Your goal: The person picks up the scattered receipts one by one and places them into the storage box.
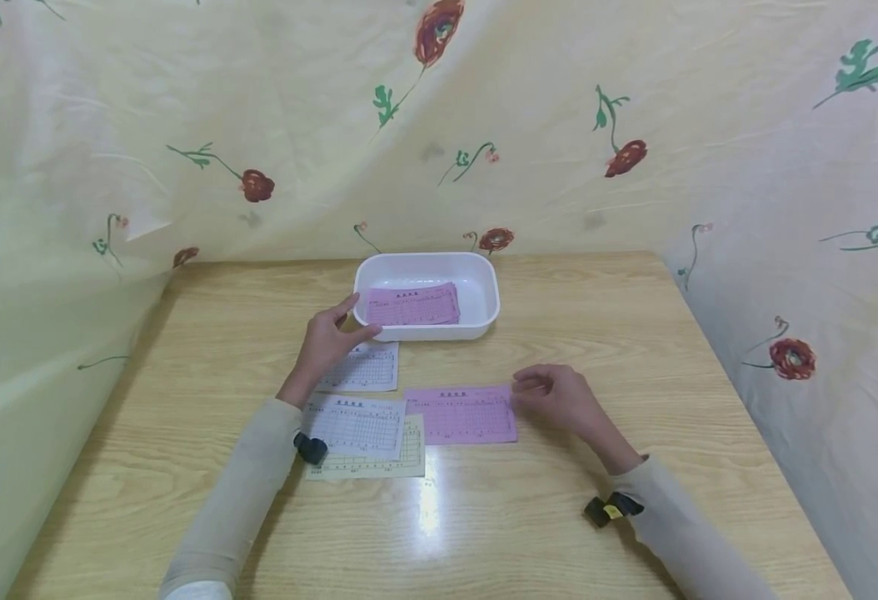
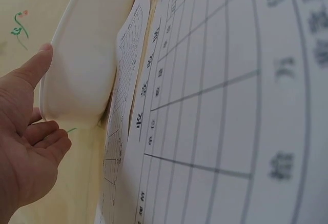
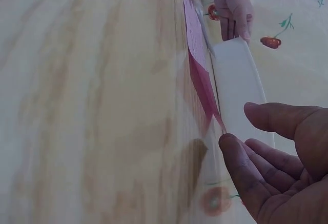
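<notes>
My left hand (image 1: 328, 340) holds the front left corner of a white plastic tub (image 1: 486, 287), thumb on the front rim and a finger at the left side. In the left wrist view, the thumb (image 2: 38, 66) lies against the rim of the tub (image 2: 84, 55), other fingers curled beside its corner. My right hand (image 1: 559, 398) is at the right edge of a pink printed slip (image 1: 460, 417) on the table. From the right wrist, the slip's raised corner (image 3: 211, 98) meets the index fingertip (image 3: 229, 143); the thumb stays apart from it.
Several pink slips (image 1: 412, 307) lie inside the tub. Left of the pink slip on the wooden table (image 1: 559, 533) are a white slip (image 1: 356, 427) over a yellowish slip (image 1: 412, 458), and another white slip (image 1: 375, 368) in front of the tub. A flowered cloth (image 1: 319, 125) hangs behind.
</notes>
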Tool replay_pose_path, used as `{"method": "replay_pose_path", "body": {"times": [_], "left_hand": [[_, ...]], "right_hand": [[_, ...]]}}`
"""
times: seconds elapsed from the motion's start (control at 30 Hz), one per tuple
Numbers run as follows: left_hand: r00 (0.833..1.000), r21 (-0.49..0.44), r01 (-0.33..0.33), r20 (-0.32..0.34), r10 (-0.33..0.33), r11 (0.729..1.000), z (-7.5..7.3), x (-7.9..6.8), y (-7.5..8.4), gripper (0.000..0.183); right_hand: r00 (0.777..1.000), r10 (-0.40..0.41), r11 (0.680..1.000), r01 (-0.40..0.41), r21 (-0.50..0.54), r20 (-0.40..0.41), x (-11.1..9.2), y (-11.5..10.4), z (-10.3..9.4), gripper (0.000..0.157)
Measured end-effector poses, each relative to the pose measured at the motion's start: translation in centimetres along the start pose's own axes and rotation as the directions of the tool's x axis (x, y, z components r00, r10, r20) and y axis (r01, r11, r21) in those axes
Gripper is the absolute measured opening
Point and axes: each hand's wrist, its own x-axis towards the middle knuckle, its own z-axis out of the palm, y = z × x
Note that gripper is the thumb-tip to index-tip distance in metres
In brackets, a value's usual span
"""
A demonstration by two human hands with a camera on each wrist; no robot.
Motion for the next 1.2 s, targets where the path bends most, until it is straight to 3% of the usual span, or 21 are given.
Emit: {"method": "replay_pose_path", "body": {"times": [0.6, 1.2], "left_hand": [[1.000, -0.013, 0.005, 0.000, -0.005, 1.000, 0.1, 0.0, -0.1, 0.091], [1.000, -0.018, 0.020, 0.003, -0.020, 1.000, 0.1, -0.1, -0.1, 0.092]], "right_hand": [[0.998, 0.019, 0.998, -0.023, 0.062, 0.065, 0.3, 0.1, 0.9, 0.051], [0.996, 0.006, 0.999, -0.010, 0.048, 0.094, 0.6, -0.8, 1.5, 0.043]]}}
